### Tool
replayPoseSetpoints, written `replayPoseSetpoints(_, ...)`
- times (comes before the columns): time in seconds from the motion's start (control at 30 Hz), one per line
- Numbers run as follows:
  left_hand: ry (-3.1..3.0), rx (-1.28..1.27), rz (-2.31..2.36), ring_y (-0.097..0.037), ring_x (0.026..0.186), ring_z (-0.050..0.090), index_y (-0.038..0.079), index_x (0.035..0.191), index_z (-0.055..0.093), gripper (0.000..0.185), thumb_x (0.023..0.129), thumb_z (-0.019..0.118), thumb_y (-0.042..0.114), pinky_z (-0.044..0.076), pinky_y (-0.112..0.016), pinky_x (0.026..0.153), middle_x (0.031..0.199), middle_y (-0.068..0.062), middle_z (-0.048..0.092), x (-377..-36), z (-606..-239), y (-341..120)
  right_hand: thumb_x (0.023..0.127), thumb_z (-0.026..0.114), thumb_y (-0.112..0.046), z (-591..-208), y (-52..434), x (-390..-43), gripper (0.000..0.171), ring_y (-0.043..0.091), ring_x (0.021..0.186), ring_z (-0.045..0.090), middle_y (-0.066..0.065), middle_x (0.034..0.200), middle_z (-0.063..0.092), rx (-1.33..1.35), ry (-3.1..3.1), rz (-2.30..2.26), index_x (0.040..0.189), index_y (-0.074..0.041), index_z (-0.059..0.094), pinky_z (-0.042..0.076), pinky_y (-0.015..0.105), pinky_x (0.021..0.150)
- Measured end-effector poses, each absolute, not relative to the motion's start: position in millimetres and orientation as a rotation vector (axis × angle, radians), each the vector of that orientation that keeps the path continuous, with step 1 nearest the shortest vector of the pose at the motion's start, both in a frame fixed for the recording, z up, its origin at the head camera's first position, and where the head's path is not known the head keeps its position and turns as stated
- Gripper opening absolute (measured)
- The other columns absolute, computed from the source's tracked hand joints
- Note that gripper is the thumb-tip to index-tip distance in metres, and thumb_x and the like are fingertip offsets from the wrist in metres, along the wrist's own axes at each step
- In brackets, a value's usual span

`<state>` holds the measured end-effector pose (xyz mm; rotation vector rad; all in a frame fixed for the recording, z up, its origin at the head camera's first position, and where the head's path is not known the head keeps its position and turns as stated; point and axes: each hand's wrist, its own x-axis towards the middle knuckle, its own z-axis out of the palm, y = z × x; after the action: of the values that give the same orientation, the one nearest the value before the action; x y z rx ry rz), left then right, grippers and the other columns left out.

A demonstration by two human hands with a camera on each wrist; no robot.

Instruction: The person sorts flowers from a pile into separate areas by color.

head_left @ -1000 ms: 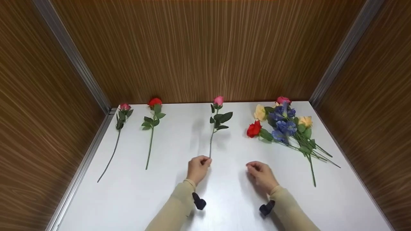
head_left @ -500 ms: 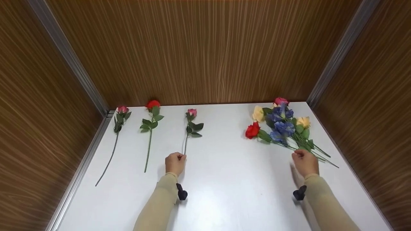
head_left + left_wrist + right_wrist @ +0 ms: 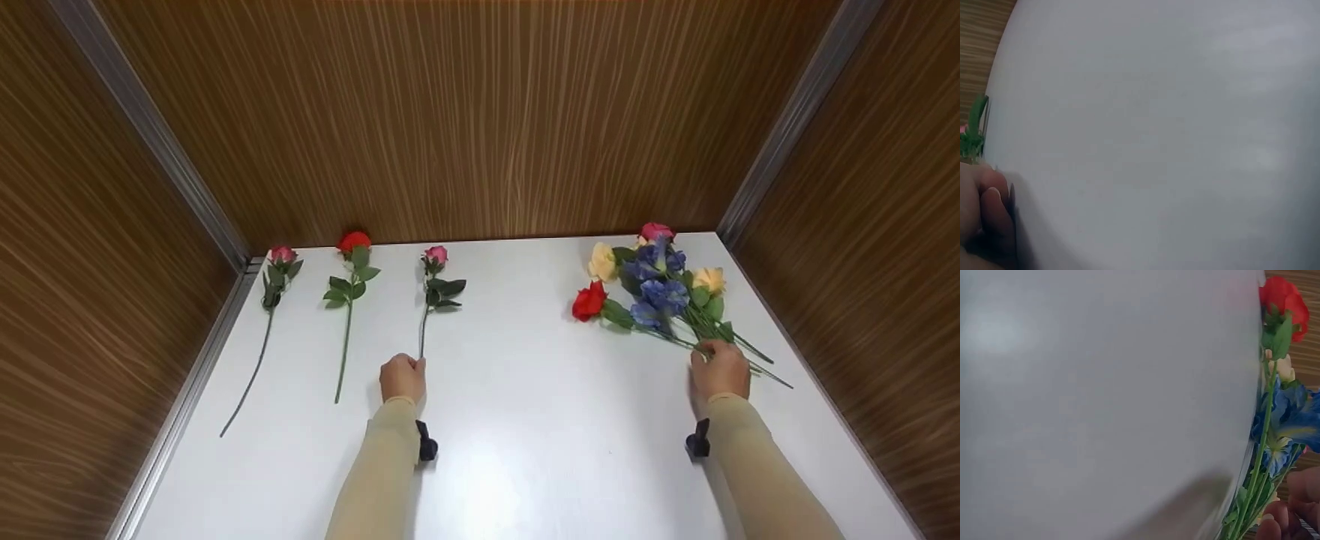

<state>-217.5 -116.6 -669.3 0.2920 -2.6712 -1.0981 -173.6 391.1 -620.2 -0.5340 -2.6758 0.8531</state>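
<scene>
In the head view, my left hand point(image 3: 403, 377) pinches the lower stem of a pink rose point(image 3: 436, 255), which lies with its bloom toward the back wall. The left wrist view catches only curled fingers point(image 3: 996, 208) and a bit of green leaf; the rest of the rose is cut off. On the other side, my right hand point(image 3: 721, 371) is at the crossed stems of a flower bunch with blue flowers point(image 3: 664, 296), a red rose point(image 3: 589, 301) and yellow roses point(image 3: 708, 280). Its fingertips point(image 3: 1278, 514) are bent beside the stems; whether they pinch one is hidden.
A red rose point(image 3: 354, 242) and a dark pink rose point(image 3: 283, 255) lie apart at the left of the white table point(image 3: 517, 420). Wood-grain panels point(image 3: 480, 120) enclose the back and both sides. A magenta rose point(image 3: 657, 232) tops the bunch.
My left hand has carried the pink rose leftward and lowered it to the table. My right hand has moved right to the bunch's stems and then slightly down onto them.
</scene>
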Motion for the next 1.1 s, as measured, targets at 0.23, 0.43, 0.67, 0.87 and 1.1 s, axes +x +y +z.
replayPoseSetpoints(0.23, -2.712, 0.33, -1.135, -0.031, 0.074, 0.065, -0.001, 0.076, 0.067, 0.02, 0.09, 0.068, 0.014, 0.052, -0.043, 0.072, 0.072, -0.013, 0.066, -216, -665, -116, 0.092, 0.059, -0.016, -628, 392, -181, 0.037, 0.048, 0.112, 0.052, 0.028, 0.119, 0.059, -0.521, -2.806, 0.843, 0.123, 0.004, 0.059, 0.041, 0.056, 0.093)
replayPoseSetpoints(0.43, -2.739, 0.359, -1.137, -0.032, 0.076, 0.065, -0.001, 0.078, 0.068, 0.02, 0.09, 0.067, 0.015, 0.052, -0.042, 0.073, 0.075, -0.013, 0.068, -217, -664, -117, 0.092, 0.059, -0.015, -632, 391, -183, 0.036, 0.047, 0.104, 0.057, 0.028, 0.111, 0.063, -0.497, -2.823, 0.792, 0.121, 0.006, 0.059, 0.044, 0.056, 0.088)
replayPoseSetpoints(0.67, -2.887, 0.321, -1.033, -0.033, 0.079, 0.066, -0.004, 0.084, 0.067, 0.019, 0.093, 0.059, 0.011, 0.053, -0.043, 0.074, 0.079, -0.016, 0.067, -222, -659, -114, 0.092, 0.059, -0.015, -632, 391, -186, 0.036, 0.048, 0.104, 0.056, 0.029, 0.111, 0.061, -0.497, -2.815, 0.787, 0.12, 0.007, 0.059, 0.043, 0.057, 0.088)
replayPoseSetpoints(0.87, -3.093, 0.162, -0.873, -0.036, 0.091, 0.065, -0.006, 0.094, 0.068, 0.022, 0.093, 0.05, 0.007, 0.051, -0.045, 0.082, 0.092, -0.02, 0.068, -224, -644, -115, 0.093, 0.057, -0.016, -632, 389, -189, 0.036, 0.049, 0.104, 0.056, 0.03, 0.111, 0.061, -0.468, -2.833, 0.781, 0.12, 0.007, 0.058, 0.043, 0.057, 0.088)
replayPoseSetpoints(1.1, -3.036, 0.06, -0.902, -0.042, 0.087, 0.064, -0.009, 0.081, 0.064, 0.017, 0.084, 0.054, 0.005, 0.05, -0.048, 0.081, 0.083, -0.024, 0.066, -232, -625, -141, 0.094, 0.055, -0.017, -632, 393, -186, 0.035, 0.047, 0.101, 0.057, 0.028, 0.107, 0.062, -0.489, -2.842, 0.79, 0.118, 0.007, 0.059, 0.044, 0.056, 0.085)
